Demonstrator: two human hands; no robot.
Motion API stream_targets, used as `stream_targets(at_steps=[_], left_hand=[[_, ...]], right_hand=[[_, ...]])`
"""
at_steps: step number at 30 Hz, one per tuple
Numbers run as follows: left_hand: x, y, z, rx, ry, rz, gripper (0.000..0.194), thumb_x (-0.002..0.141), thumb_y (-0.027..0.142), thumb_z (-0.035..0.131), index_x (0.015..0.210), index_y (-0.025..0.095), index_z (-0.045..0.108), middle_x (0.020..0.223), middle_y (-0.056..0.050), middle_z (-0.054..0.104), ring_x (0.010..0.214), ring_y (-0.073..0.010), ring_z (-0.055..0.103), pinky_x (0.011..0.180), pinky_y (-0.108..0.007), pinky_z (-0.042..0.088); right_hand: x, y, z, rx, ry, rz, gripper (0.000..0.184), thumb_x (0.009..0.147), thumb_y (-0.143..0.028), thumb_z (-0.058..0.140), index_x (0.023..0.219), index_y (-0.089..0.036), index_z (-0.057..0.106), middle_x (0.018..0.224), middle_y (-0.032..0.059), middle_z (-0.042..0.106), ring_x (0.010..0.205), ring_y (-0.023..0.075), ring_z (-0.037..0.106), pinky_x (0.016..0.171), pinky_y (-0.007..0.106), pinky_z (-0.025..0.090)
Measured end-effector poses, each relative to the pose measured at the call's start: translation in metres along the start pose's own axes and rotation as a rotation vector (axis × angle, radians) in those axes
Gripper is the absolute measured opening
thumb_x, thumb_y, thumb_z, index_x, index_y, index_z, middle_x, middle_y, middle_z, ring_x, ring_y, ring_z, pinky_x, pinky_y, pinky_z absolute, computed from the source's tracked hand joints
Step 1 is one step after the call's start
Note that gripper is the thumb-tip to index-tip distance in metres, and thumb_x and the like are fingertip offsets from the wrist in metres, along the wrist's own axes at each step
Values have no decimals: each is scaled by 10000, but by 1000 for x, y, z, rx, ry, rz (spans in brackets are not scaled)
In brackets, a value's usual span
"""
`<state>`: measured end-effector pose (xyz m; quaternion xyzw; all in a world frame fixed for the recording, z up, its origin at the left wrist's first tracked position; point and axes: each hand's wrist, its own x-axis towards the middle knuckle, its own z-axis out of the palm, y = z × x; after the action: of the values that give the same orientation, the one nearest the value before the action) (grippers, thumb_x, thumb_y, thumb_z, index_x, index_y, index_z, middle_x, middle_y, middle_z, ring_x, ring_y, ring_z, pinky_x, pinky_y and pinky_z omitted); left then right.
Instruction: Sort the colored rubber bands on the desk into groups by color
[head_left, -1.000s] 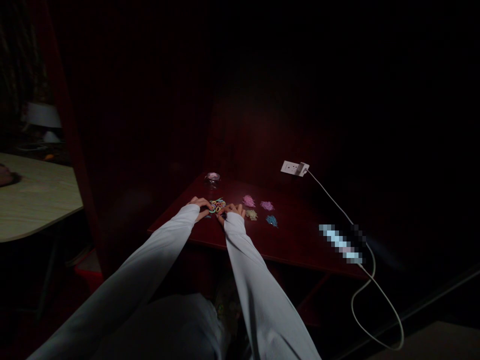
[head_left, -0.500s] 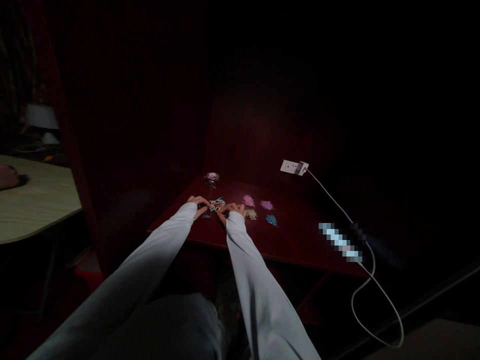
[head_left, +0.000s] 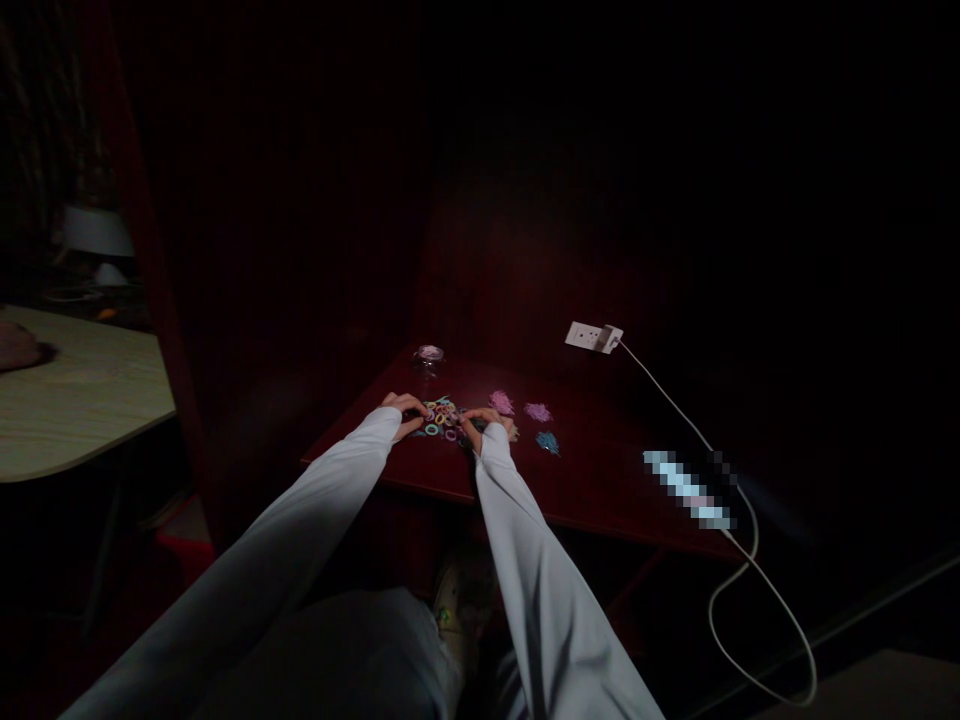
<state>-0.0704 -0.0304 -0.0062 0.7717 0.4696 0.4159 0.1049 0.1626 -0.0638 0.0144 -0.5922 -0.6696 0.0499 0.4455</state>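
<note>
A loose heap of small coloured rings [head_left: 440,419], which look like hair ties, lies on the dark red table [head_left: 420,480]. At its left edge is my left hand [head_left: 405,412], fingers bent towards the thumb in a pinch. My right hand [head_left: 486,426] reaches in from the other side with its fingertips drawn together at the rings. Anything between the fingertips is too small and dark to make out. Beyond my right hand lie a pink pile [head_left: 501,402], a purple pile [head_left: 538,411] and a blue pile [head_left: 548,442] of small thin pieces. My right hand partly hides a pale pile [head_left: 513,431].
A clear jar [head_left: 429,359] stands at the table's back left corner. A white cable [head_left: 667,393] runs from the wall socket [head_left: 589,336] to a blurred-out device [head_left: 686,488] at the right. Further left is a pale wooden table [head_left: 90,390] with part of a person's hand [head_left: 16,345].
The rings are spread wider, with several now nearer the table's front edge. My right hand has moved slightly right, away from my left. The whole view has shifted a little.
</note>
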Motion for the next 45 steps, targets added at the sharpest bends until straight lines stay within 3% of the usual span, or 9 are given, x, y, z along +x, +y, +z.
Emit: stream_targets(at_steps=[6, 10, 15, 22, 27, 33, 38, 43, 45], left_hand=[[-3, 5, 3, 19, -9, 18, 181, 845, 431, 835, 985, 316, 829, 1169, 0, 804, 1033, -242, 621, 993, -386, 469], [-3, 9, 6, 42, -5, 27, 179, 832, 446, 847, 956, 319, 830, 1163, -2, 806, 1038, -255, 612, 982, -396, 463], [1, 11, 6, 65, -35, 50, 122, 828, 395, 835, 895, 297, 808, 1154, 1, 809, 1058, -259, 611, 976, -390, 450], [11, 1, 11, -33, -17, 31, 125, 826, 394, 826, 826, 275, 787, 1080, 6, 816, 1016, -226, 641, 974, -367, 459], [21, -1, 9, -51, 79, -99, 117, 840, 364, 805, 809, 254, 783, 1005, -19, 797, 960, -232, 639, 954, -375, 475], [21, 20, 4, 167, 125, -282, 93, 933, 330, 742, 912, 272, 811, 1134, -27, 788, 1124, -278, 615, 1001, -402, 425], [19, 30, 2, 241, 137, -360, 138, 977, 296, 665, 960, 271, 800, 1212, -35, 783, 1160, -279, 624, 978, -389, 423], [15, 29, -10, 264, 211, -468, 128, 936, 211, 614, 973, 248, 731, 1067, -27, 773, 1041, -224, 681, 878, -323, 459], [15, 29, -13, 317, 155, -513, 120, 917, 220, 607, 920, 237, 726, 1040, -41, 773, 1031, -234, 696, 858, -323, 465]], right_hand=[[11, 34, -38, -98, 105, 133, 226, 993, -388, 663, 978, -238, 831, 1210, 102, 751, 1215, 332, 498, 1003, 447, 336], [16, 53, -62, -165, 108, 224, 181, 961, -349, 691, 982, -226, 823, 1246, 124, 743, 1245, 350, 463, 1004, 460, 300], [16, 60, -70, -256, 55, 238, 136, 925, -338, 706, 946, -250, 808, 1252, 95, 737, 1264, 346, 463, 1002, 438, 280], [14, 55, -66, -347, -14, 179, 159, 936, -367, 710, 988, -254, 810, 1247, 96, 734, 1246, 349, 486, 1008, 439, 273], [14, 51, -65, -393, 1, 148, 245, 973, -398, 701, 1144, -255, 800, 1287, 115, 720, 1229, 343, 503, 985, 424, 290], [3, 25, -45, -394, -106, -190, 227, 992, -436, 729, 1146, -297, 821, 1243, 72, 719, 1174, 286, 496, 993, 396, 285], [-12, -7, -15, -343, -213, -356, 259, 1029, -469, 687, 1222, -355, 818, 1293, 44, 693, 1185, 267, 477, 1029, 399, 297], [-11, -15, 6, -401, -232, -309, 289, 1017, -444, 691, 1223, -300, 834, 1288, 89, 668, 1189, 286, 462, 1017, 419, 323], [-9, -14, 9, -410, -240, -288, 277, 1004, -423, 705, 1212, -299, 841, 1294, 92, 669, 1201, 295, 465, 1028, 428, 324]])
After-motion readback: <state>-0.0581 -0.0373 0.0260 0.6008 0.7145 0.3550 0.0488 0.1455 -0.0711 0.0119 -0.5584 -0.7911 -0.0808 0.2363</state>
